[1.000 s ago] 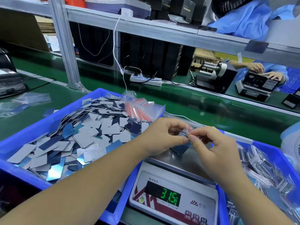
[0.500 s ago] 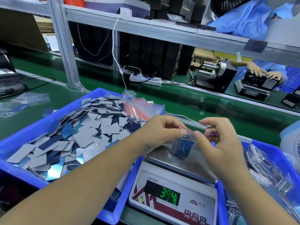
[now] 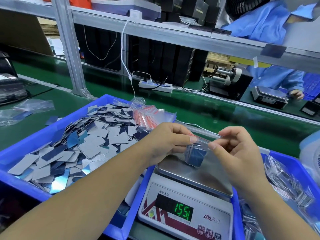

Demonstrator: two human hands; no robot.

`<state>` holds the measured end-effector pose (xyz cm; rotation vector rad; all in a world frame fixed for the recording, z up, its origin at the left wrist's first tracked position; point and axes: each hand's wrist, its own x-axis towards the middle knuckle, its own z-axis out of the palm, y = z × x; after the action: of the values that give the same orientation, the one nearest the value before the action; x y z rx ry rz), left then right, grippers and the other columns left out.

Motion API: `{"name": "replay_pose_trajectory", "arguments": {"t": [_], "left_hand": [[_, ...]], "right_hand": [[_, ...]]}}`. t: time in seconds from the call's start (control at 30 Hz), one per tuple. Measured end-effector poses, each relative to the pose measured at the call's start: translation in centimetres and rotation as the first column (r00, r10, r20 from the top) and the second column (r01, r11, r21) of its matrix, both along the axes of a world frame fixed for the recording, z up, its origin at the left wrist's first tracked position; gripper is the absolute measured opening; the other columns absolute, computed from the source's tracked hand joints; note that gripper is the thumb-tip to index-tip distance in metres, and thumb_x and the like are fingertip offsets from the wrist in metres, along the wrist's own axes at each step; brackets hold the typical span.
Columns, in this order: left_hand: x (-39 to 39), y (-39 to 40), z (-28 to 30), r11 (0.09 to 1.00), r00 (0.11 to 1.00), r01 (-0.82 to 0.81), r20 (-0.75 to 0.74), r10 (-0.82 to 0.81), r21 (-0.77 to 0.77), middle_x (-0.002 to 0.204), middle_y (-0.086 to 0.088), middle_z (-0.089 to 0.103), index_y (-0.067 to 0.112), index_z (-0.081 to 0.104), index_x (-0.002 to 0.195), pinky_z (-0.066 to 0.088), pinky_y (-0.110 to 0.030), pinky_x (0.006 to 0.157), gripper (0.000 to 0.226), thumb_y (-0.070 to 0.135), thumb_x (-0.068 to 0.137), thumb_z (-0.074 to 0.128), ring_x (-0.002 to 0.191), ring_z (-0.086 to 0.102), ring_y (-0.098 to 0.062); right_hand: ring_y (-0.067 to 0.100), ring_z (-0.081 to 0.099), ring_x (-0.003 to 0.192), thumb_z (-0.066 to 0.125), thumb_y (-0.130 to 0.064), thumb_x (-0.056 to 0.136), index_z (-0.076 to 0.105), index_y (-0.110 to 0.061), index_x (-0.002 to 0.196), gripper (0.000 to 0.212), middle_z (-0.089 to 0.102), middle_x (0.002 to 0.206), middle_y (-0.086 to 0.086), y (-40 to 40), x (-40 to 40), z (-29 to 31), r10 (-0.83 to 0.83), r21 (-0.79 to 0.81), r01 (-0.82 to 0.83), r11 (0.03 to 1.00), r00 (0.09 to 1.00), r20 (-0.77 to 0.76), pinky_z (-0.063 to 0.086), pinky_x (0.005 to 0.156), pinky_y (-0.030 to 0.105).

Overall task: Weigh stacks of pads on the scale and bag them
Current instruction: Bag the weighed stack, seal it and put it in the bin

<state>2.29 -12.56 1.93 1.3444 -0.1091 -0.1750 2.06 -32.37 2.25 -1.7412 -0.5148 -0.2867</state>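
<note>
**Bag of pads hangs between two hands, its seal running left to right above the scale**

A green table (image 3: 199,111) carries a big blue bin (image 3: 20,153) on the left, heaped with loose grey and blue pads (image 3: 97,141) and a bundle of red-striped empty bags (image 3: 147,113). A second blue bin (image 3: 297,163) on the right holds filled bags (image 3: 285,177). Between the bins stands a digital scale (image 3: 195,172), its steel pan toward the far side and its green display near the viewer.

Above the pan, the left hand (image 3: 169,141) pinches one end of a small clear zip bag (image 3: 199,144) between thumb and fingers; the right hand (image 3: 232,144) pinches the other end the same way. Each grip is closed on the bag's mouth. The red seal line runs left to right between the two thumbs, roughly level. The stack of pads (image 3: 194,155) hangs inside the bag, directly below the seal, and its lower corner appears to touch the pan.

Both hands are equally close. The likely next move is to press the seal closed along that left-to-right line.
</note>
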Motion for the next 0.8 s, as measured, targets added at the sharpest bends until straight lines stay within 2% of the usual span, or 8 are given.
{"name": "replay_pose_trajectory", "arguments": {"t": [0.23, 0.33, 0.43, 0.6, 0.73, 0.8], "left_hand": [[-0.4, -0.4, 0.3, 0.998, 0.999, 0.043, 0.022, -0.042, -0.043, 0.082, -0.011, 0.065, 0.009, 0.064, 0.079, 0.056, -0.025, 0.064, 0.017, -0.005, 0.089, 0.066, 0.07, 0.065, -0.017], [-0.6, -0.7, 0.1, 0.999, 0.997, 0.021, 0.072, -0.025, 0.048, 0.082, -0.011, 0.062, 0.014, 0.065, 0.078, 0.052, -0.023, 0.061, 0.011, 0.007, 0.081, 0.074, 0.069, 0.061, -0.015], [-0.7, -1.0, -0.1, 0.985, 0.985, -0.025, 0.17, -0.004, 0.17, 0.073, 0.0, 0.063, 0.022, 0.07, 0.075, 0.047, -0.017, 0.057, 0.006, 0.019, 0.078, 0.075, 0.062, 0.057, -0.008], [-0.5, -1.1, -0.5, 0.96, 0.972, -0.071, 0.235, 0.006, 0.27, 0.075, 0.0, 0.068, 0.019, 0.074, 0.08, 0.051, -0.021, 0.067, 0.007, 0.025, 0.077, 0.076, 0.071, 0.061, -0.009], [-0.6, -1.2, -0.2, 0.957, 0.967, -0.059, 0.256, -0.017, 0.285, 0.088, -0.016, 0.071, 0.029, 0.076, 0.074, 0.054, -0.03, 0.077, 0.006, 0.023, 0.075, 0.074, 0.079, 0.063, -0.012], [-0.8, -1.3, 0.0, 0.962, 0.967, -0.035, 0.25, -0.036, 0.272, 0.088, -0.012, 0.072, 0.031, 0.075, 0.07, 0.053, -0.033, 0.08, 0.011, 0.021, 0.075, 0.073, 0.081, 0.063, -0.013]], "right_hand": [[0.01, 0.063, 0.075, 0.07, 0.002, 0.087, 0.06, -0.032, 0.092, 0.035, 0.069, 0.082, -0.003, 0.2, 0.0, -0.6, 0.055, -0.021, -0.055, 0.998, 0.998, 0.004, 0.05, 0.07, 0.018], [0.009, 0.061, 0.073, 0.072, 0.0, 0.085, 0.06, -0.034, 0.09, 0.036, 0.068, 0.08, -0.004, 0.3, 0.1, -0.7, 0.061, 0.001, -0.061, 0.998, 0.998, 0.002, 0.05, 0.068, 0.019], [0.01, 0.06, 0.072, 0.07, -0.013, 0.08, 0.06, -0.036, 0.088, 0.025, 0.067, 0.079, -0.004, 0.3, 0.0, -0.6, 0.058, 0.014, -0.058, 0.998, 0.998, -0.001, 0.05, 0.067, 0.02], [0.012, 0.061, 0.073, 0.069, -0.017, 0.08, 0.06, -0.034, 0.089, 0.021, 0.067, 0.081, -0.005, 0.5, -0.1, -0.6, 0.053, -0.02, -0.053, 0.998, 0.999, 0.007, 0.051, 0.069, 0.023], [0.016, 0.062, 0.075, 0.069, -0.018, 0.079, 0.06, -0.036, 0.09, 0.023, 0.067, 0.082, -0.003, 0.5, -0.3, -0.5, 0.043, -0.039, -0.042, 0.998, 0.999, 0.009, 0.053, 0.071, 0.032], [0.018, 0.063, 0.076, 0.07, -0.018, 0.078, 0.059, -0.037, 0.089, 0.024, 0.068, 0.081, -0.003, 0.6, -0.4, -0.3, 0.039, -0.045, -0.038, 0.998, 0.999, 0.02, 0.053, 0.072, 0.036]]}}
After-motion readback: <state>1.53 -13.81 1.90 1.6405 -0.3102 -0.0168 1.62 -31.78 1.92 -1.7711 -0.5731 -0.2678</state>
